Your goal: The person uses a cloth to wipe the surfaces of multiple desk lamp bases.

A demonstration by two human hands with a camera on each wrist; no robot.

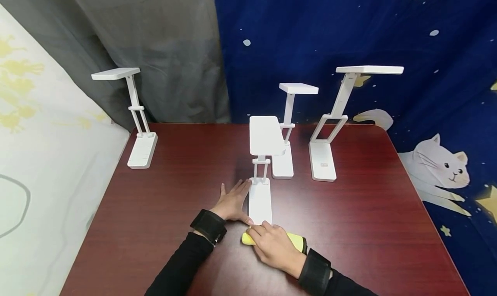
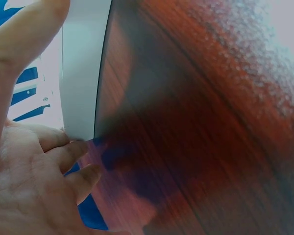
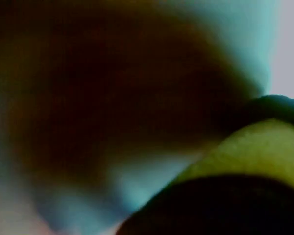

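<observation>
A white desk lamp (image 1: 260,201) stands upright near the table's middle, its flat head raised over its base. My left hand (image 1: 232,203) holds the base from its left side, thumb near the front corner and index finger by the back corner. In the left wrist view the lamp base (image 2: 83,73) lies between the thumb and the fingers. Just in front of the base, my right hand (image 1: 277,248) grips what looks like a folded yellow cloth (image 1: 296,240) with a dark edge. The palm hides part of it. Blur covers most of the right wrist view.
Two more white lamps, a smaller one (image 1: 282,162) and a larger one (image 1: 323,162), stand close behind and right of the held lamp. Another white lamp (image 1: 143,151) is at the back left. Curtains (image 1: 295,37) hang behind the dark red table (image 1: 372,227).
</observation>
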